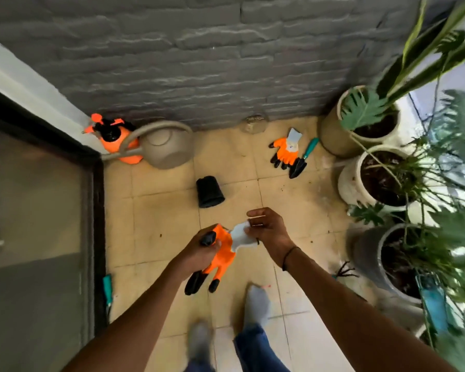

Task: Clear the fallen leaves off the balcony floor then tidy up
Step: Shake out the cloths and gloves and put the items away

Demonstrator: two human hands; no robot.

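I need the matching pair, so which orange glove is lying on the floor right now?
The orange glove near the wall, beside the teal-handled trowel. The other glove is off the floor, held by the left hand and right hand.

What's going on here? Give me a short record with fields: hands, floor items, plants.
left hand: left hand grips the held glove by its orange body
right hand: right hand pinches its white cuff
floor items: second glove, trowel, black pot on its side, watering can, orange sprayer
plants: potted plants along the right
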